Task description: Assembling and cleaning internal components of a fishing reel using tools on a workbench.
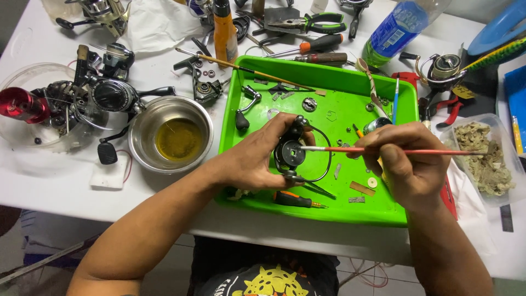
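Note:
My left hand (255, 159) grips a black fishing reel body (290, 153) with a thin wire bail, held over the green tray (329, 74). My right hand (408, 161) holds a slim red-handled brush (394, 151) level, its tip touching the middle of the reel body. In the tray lie a black reel handle (244, 109), small metal parts, a washer and an orange-and-black screwdriver (296, 200) at the front edge.
A steel bowl of yellowish oil (172, 137) stands left of the tray. More reels (109, 93) and a red spool (22, 104) lie far left. Pliers (312, 23), screwdrivers, an orange bottle (224, 33) and a blue-labelled bottle (394, 30) sit behind. A plastic tub of scraps (487, 156) is right.

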